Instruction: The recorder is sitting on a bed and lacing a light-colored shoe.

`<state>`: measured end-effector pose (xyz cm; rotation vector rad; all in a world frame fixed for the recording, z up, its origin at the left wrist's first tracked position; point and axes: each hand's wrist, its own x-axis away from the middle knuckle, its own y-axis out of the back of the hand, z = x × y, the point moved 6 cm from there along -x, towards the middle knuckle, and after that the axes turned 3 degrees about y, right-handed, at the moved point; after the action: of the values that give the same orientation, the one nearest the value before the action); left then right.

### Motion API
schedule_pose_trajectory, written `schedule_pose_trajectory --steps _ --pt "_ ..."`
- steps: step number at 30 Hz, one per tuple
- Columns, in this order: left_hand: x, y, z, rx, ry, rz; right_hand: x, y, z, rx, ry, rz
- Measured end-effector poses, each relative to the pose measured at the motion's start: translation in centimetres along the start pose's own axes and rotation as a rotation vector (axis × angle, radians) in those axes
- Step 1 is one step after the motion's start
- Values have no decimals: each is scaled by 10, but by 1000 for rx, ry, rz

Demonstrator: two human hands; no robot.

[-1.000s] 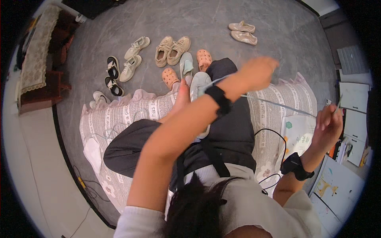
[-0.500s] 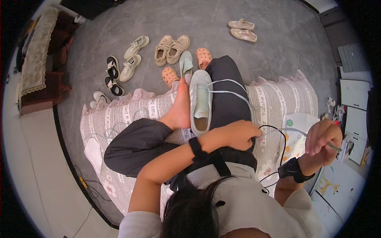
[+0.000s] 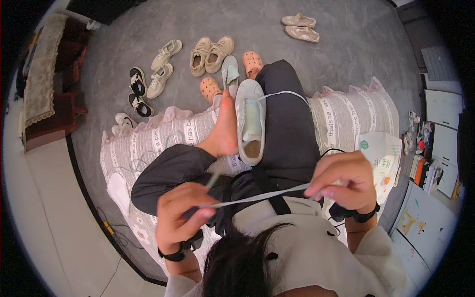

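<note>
A pale grey shoelace (image 3: 262, 196) is stretched nearly level across my lap. My left hand (image 3: 183, 213) pinches it at one side, with a short blurred end sticking up past the fingers. At the other side my right hand (image 3: 345, 182) grips it between thumb and fingers. Beyond them a white sneaker (image 3: 241, 119) with a pale green tongue lies between my bare foot (image 3: 223, 127) and my dark-trousered thigh (image 3: 284, 109). From its eyelets a lace runs over the thigh; whether it joins the held piece is hidden. Neither hand touches the sneaker.
Past my foot, another pale sneaker (image 3: 230, 72) and peach clogs (image 3: 211, 89) are on the floor. Beige sneakers (image 3: 218, 54), black shoes (image 3: 138, 81) and other pairs stand farther off. A patterned cloth (image 3: 341, 116) lies beneath me, with a printed white bag (image 3: 378, 156) at right.
My left hand has swung from above my lap to the left, and my right hand has come inward. The lace is now drawn straight between them; less of it loops over the thigh.
</note>
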<state>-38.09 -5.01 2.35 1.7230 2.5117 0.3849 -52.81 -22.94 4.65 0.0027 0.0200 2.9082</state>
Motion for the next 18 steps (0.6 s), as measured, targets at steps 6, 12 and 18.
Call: schedule_pose_trajectory --steps 6,12,18 --pt "33 42 20 -172 405 -230 -24 -51 -8 -154 167 258" --pt "26 19 58 -168 569 -32 -16 -44 -28 -65 8 247" --pt "0 -66 88 -33 439 492 50 55 -22 14 -123 -15"
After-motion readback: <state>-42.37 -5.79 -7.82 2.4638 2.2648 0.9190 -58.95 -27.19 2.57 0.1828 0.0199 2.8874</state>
